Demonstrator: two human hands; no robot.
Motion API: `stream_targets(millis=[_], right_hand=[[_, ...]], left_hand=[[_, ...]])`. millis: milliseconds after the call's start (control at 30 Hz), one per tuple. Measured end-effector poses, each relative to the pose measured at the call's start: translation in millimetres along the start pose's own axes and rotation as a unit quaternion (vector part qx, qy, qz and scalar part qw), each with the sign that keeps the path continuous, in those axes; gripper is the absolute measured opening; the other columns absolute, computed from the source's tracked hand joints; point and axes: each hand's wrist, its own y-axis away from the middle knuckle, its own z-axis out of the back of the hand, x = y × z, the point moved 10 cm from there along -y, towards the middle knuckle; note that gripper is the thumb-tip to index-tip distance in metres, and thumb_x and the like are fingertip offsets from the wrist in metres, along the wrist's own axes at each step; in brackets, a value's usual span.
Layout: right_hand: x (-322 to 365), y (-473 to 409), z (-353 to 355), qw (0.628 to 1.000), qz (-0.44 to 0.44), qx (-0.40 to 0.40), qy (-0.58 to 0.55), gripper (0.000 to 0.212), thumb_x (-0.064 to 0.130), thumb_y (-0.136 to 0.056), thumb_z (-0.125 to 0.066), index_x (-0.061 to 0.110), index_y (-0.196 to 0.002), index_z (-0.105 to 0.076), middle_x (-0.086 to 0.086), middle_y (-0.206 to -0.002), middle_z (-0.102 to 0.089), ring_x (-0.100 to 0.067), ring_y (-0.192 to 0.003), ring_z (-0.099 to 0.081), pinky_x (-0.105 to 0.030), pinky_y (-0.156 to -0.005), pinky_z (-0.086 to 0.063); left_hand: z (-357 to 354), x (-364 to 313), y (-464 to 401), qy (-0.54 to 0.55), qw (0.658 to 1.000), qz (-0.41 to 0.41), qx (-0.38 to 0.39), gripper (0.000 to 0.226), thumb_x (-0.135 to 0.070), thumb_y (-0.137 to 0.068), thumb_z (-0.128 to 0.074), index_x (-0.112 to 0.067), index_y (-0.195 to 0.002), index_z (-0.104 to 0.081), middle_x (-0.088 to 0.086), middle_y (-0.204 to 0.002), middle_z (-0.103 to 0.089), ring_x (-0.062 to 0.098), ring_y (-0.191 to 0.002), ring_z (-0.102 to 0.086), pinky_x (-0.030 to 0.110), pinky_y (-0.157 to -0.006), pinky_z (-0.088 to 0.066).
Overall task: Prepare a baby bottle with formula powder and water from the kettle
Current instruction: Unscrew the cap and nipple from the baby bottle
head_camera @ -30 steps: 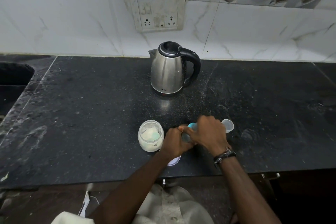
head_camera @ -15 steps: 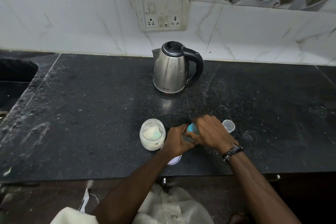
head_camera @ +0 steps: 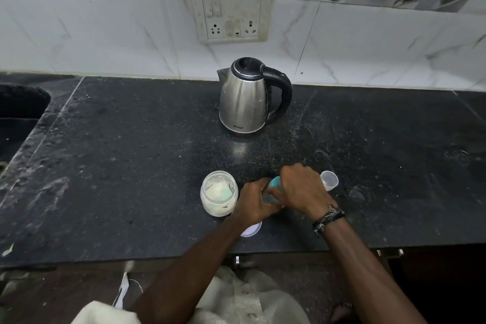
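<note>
We see both hands meeting on the baby bottle (head_camera: 272,189) near the front edge of the black countertop (head_camera: 118,166), a little right of its middle. The left hand (head_camera: 253,204) curls round the clear lower body of the bottle, fingers wrapped on it, while the right hand (head_camera: 302,188) closes over its teal top, knuckles up and fingers bent round the cap. The bottle leans toward the left between them; most of it is hidden by the hands. Just beside the left hand, to the left, stands an open glass jar (head_camera: 219,193) of pale formula powder, upright. A white lid (head_camera: 251,230) lies flat on the countertop, partly under the left wrist, close to the front edge. A small clear plastic cap (head_camera: 329,180) sits just to the right of the right hand. The steel kettle (head_camera: 243,98) with its black handle stands well apart, toward the back edge, below the wall socket plate (head_camera: 231,14). A dark band (head_camera: 327,217) circles the right wrist.
</note>
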Motion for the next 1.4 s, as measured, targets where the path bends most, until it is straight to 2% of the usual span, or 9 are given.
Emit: stream_targets(millis=[133,233,333,500,600,767,1033,1267,1400], right_hand=[[9.2,2.7,-0.3,0.994,0.088,0.044,-0.05,0.048,0.036,-0.077,-0.068,0.025,-0.122,-0.057,-0.006,-0.113,-0.051,-0.03,-0.103,-0.059,-0.036,-0.076,-0.045],[2.9,3.1,2.5,0.998,0.044,-0.001,-0.043,0.059,0.057,-0.077,-0.067,0.025,-0.125,-0.053,-0.007,-0.115,-0.05,-0.03,-0.102,-0.059,-0.037,-0.077,-0.046],[-1.5,1.0,4.1,0.999,-0.014,-0.04,0.007,0.061,0.072,-0.08,-0.055,0.018,-0.109,-0.06,-0.01,-0.11,-0.062,-0.031,-0.098,-0.063,-0.037,-0.076,-0.046],[9.5,-0.6,3.5,0.997,0.073,-0.04,0.001,0.034,0.043,-0.082,-0.06,0.02,-0.107,-0.064,-0.008,-0.108,-0.063,-0.03,-0.098,-0.063,-0.036,-0.076,-0.047],[4.2,1.9,5.7,0.99,0.114,-0.032,-0.074,0.041,0.032,-0.07,-0.067,0.029,-0.111,-0.065,0.0,-0.107,-0.061,-0.024,-0.098,-0.062,-0.036,-0.079,-0.051],[-37.4,10.3,15.6,0.974,0.053,-0.085,-0.205,0.058,0.025,-0.07,-0.079,0.023,-0.125,-0.061,0.0,-0.117,-0.06,-0.019,-0.106,-0.06,-0.035,-0.093,-0.049],[-82.2,15.8,-30.9,0.975,-0.024,-0.068,-0.211,0.039,0.02,-0.071,-0.082,0.019,-0.105,-0.065,0.001,-0.106,-0.059,-0.015,-0.1,-0.056,-0.018,-0.079,-0.038],[-81.9,10.4,-75.2,0.97,-0.032,-0.032,-0.237,0.069,0.02,-0.063,-0.087,0.017,-0.125,-0.057,-0.001,-0.122,-0.061,-0.017,-0.113,-0.058,-0.02,-0.091,-0.041],[-78.2,9.3,-83.0,0.969,-0.036,-0.028,-0.243,0.075,0.016,-0.065,-0.084,0.019,-0.132,-0.051,-0.002,-0.127,-0.057,-0.019,-0.115,-0.057,-0.03,-0.096,-0.047]], left_hand=[[-2.7,4.9,-0.4,0.019,1.0,0.003,0.006,0.054,-0.044,-0.063,-0.081,-0.019,-0.11,-0.069,-0.001,-0.099,-0.077,0.015,-0.091,-0.073,0.041,-0.076,-0.058],[-1.6,4.2,-0.5,0.012,1.0,0.0,0.005,0.043,-0.037,-0.065,-0.082,-0.023,-0.102,-0.066,-0.001,-0.093,-0.076,0.016,-0.086,-0.073,0.044,-0.072,-0.057],[0.5,1.4,0.2,0.012,1.0,0.004,-0.002,0.036,-0.035,-0.063,-0.082,-0.022,-0.092,-0.065,0.0,-0.086,-0.075,0.02,-0.079,-0.072,0.044,-0.068,-0.056],[-1.1,2.4,-0.2,-0.002,1.0,-0.001,0.0,0.049,-0.046,-0.064,-0.079,-0.018,-0.103,-0.07,0.001,-0.094,-0.077,0.018,-0.086,-0.073,0.041,-0.073,-0.057],[-2.2,5.7,-0.9,-0.005,1.0,0.004,-0.003,0.051,-0.047,-0.062,-0.079,-0.019,-0.104,-0.07,0.0,-0.09,-0.076,0.017,-0.083,-0.072,0.039,-0.071,-0.056],[-1.4,3.0,-1.4,-0.02,1.0,-0.008,-0.009,0.049,-0.036,-0.065,-0.09,-0.023,-0.108,-0.069,-0.01,-0.096,-0.075,-0.001,-0.083,-0.066,0.022,-0.074,-0.053],[-3.0,5.9,-0.8,-0.038,0.999,0.005,-0.005,0.055,-0.039,-0.064,-0.088,-0.02,-0.111,-0.069,-0.007,-0.102,-0.075,0.008,-0.091,-0.07,0.037,-0.082,-0.056],[-3.6,6.0,0.6,-0.035,0.999,0.031,-0.001,0.054,-0.034,-0.064,-0.089,-0.019,-0.112,-0.069,-0.006,-0.104,-0.075,0.01,-0.094,-0.07,0.039,-0.083,-0.056],[-3.8,6.6,3.3,-0.019,0.998,0.051,0.005,0.056,-0.036,-0.063,-0.088,-0.021,-0.113,-0.068,-0.007,-0.105,-0.075,0.009,-0.096,-0.07,0.041,-0.086,-0.056]])
